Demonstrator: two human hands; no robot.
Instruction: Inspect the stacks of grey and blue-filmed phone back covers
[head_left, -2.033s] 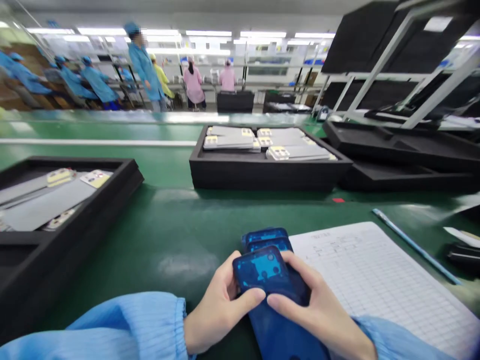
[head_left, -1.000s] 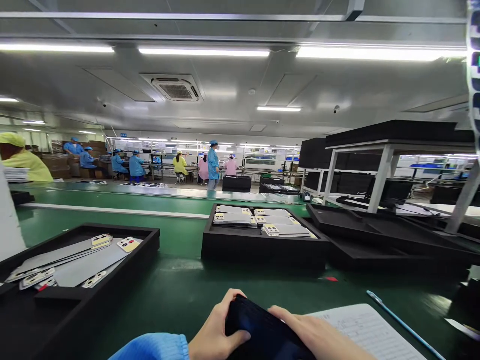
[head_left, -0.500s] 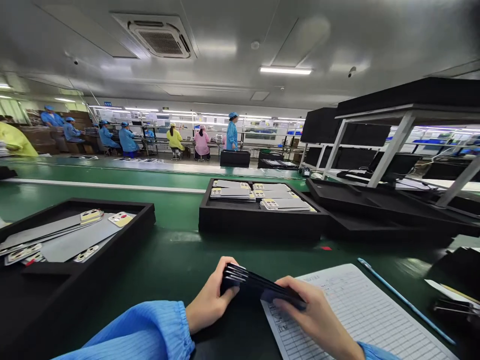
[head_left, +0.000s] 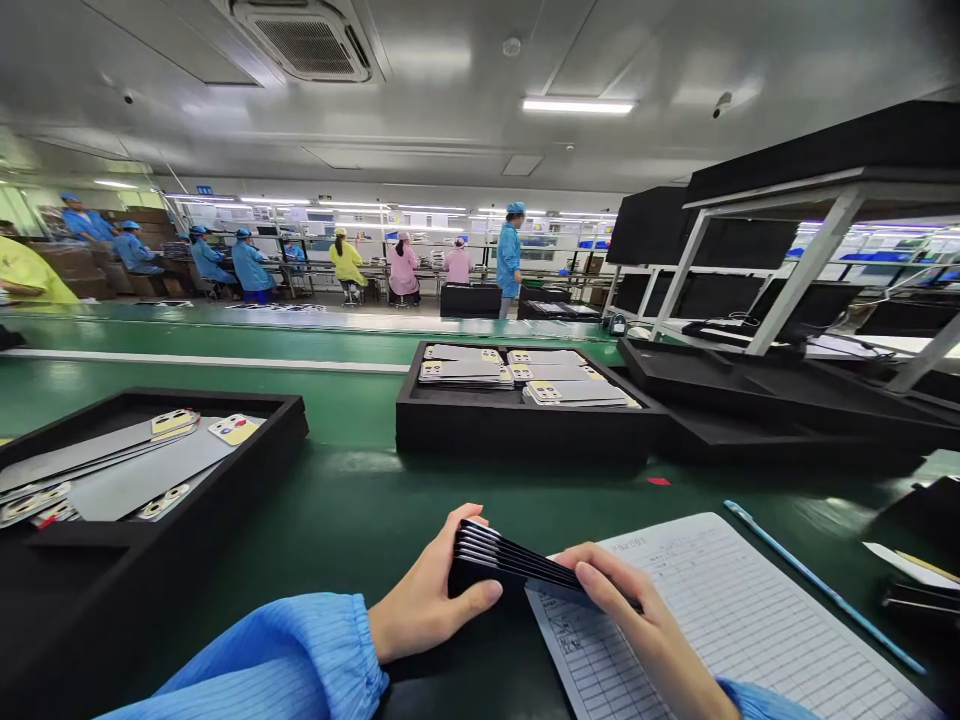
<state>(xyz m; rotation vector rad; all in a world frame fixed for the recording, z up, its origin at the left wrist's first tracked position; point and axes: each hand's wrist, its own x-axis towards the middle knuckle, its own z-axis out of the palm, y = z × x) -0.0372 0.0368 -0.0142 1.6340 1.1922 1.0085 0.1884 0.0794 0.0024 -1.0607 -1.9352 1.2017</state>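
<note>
A fanned stack of thin dark phone back panels [head_left: 510, 560] is held between my two hands above the green bench. My left hand [head_left: 435, 590] grips its left end, thumb in front and fingers behind. At the other end my right hand [head_left: 619, 605] pinches the panels, thumb on the near side. Just under my right hand lies a ruled form [head_left: 720, 600] with some handwriting. Pale grey panels [head_left: 154, 465] with yellow camera patches lie loosely in the black tray [head_left: 277, 425] at left. Neater piles of similar panels [head_left: 577, 390] fill the middle black tray [head_left: 517, 425].
A blue pen [head_left: 821, 585] lies along the form's right edge, and a small red tag [head_left: 658, 482] sits behind the form. Stacked black trays [head_left: 750, 410] stand at right beside a white-framed shelf [head_left: 806, 265]. Several co-workers sit across the room; one person [head_left: 510, 255] stands.
The panels in my hands have fanned apart more evenly, and my left thumb has shifted right along them. The view has tilted slightly down. The standing person has moved right.
</note>
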